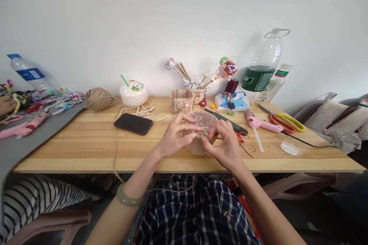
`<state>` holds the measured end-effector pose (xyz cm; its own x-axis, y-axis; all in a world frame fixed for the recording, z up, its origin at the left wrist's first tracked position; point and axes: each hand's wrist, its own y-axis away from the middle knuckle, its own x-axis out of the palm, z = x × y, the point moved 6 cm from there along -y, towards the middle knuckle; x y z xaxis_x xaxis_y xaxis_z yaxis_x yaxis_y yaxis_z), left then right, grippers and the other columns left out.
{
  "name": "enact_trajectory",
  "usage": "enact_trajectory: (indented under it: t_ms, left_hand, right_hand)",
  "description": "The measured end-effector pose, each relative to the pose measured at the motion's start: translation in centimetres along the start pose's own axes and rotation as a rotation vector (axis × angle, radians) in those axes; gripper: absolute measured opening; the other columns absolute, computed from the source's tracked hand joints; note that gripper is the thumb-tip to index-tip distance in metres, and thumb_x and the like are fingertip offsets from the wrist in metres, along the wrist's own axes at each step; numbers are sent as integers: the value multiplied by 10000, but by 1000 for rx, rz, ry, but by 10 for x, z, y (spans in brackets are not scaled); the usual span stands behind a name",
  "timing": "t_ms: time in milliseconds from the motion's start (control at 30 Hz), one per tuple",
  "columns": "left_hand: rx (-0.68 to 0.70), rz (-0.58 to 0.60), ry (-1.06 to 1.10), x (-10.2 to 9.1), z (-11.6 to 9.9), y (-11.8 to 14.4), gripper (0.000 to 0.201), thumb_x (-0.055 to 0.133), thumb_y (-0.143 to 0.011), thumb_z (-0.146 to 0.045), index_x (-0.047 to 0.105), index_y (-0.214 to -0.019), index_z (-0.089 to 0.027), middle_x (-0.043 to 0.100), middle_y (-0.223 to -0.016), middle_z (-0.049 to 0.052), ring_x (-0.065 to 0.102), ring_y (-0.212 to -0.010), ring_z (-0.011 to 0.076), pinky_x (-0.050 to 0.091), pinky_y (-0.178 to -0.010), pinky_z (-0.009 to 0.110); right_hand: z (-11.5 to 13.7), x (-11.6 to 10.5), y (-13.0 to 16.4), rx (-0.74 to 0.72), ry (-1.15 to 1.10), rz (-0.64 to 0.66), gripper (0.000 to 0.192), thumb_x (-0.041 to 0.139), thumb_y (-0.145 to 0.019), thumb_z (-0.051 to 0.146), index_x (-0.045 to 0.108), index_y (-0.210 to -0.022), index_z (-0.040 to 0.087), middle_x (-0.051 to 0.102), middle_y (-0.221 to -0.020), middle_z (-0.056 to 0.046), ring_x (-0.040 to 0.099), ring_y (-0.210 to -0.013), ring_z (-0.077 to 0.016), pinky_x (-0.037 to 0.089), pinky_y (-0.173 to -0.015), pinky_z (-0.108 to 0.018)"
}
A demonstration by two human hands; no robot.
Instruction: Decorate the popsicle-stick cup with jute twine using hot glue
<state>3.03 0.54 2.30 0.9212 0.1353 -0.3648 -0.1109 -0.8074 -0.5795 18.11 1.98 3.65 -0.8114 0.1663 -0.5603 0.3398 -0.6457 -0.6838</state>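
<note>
- At the centre of the frame, slightly low: round container [197, 149] with wood-coloured sides and a clear plastic interior, on the wooden table [86, 155].
- Left side of the container: left hand [178, 134], fingers extended over the rim; whether it grips cannot be told.
- Right side: right hand [225, 141], thumb and bent fingers grasping the near rim.
- Left of centre: dark phone [133, 123], with loose sticks [143, 111] behind and twine ball [99, 98] farther left.
- Right of frame: pink glue gun [266, 124] beside scissors [283, 120].

Round pale-brown container [197, 148], clear plastic [203, 121] inside, on the wooden table [86, 138]
</note>
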Motion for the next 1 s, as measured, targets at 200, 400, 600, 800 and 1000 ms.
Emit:
enact_trajectory:
  t_ms: [200, 400, 600, 800, 1000]
  left_hand:
    - [-26, 28, 34, -1, 2, 0, 219, 669, -745, -199, 737, -936, -283, 527, -1040, 59, 523, -1094, 249, 427, -984, 463]
    - [-60, 27, 50, 3, 3, 0, 225, 667, -755, -202, 734, -951, -294, 516, -1064, 57, 511, -1098, 249, 409, -1004, 472]
    - [-61, 78, 105, -2, 1, 1, 244, 640, -806, -275, 717, -1035, -307, 555, -1086, 66, 526, -1121, 249, 361, -1055, 474]
    - [-103, 7, 233, -13, 12, 5, 359, 589, -838, -295, 625, -1195, -321, 538, -1352, 47, 443, -1299, 260, 409, -1033, 419]
    - [-141, -437, 190, -30, -4, 49, 195, 518, -871, -277, 711, -869, -306, 690, -979, 13, 571, -1104, 238, 400, -1024, 444]
  right_hand:
    - [0, -4, 3, -4, -76, 41, 181, 601, -780, 257, 470, -659, 228, 510, -704, 6, 470, -748, -195, 377, -698, -344]
    - [-4, -6, 8, 52, -130, -6, 154, 615, -788, 265, 494, -698, 234, 530, -793, -14, 485, -842, -222, 399, -762, -381]
    - [-19, -12, 19, 126, -432, 43, 48, 595, -832, 289, 569, -830, 249, 546, -923, -29, 541, -938, -211, 452, -816, -380]
    - [-72, -61, 36, 259, -264, -137, 96, 560, -850, 334, 590, -848, 244, 589, -879, -41, 592, -848, -202, 497, -722, -346]
    - [-135, -129, 22, 173, 407, -138, 131, 518, -788, 225, 583, -898, 250, 632, -953, -116, 593, -866, -304, 433, -722, -456]
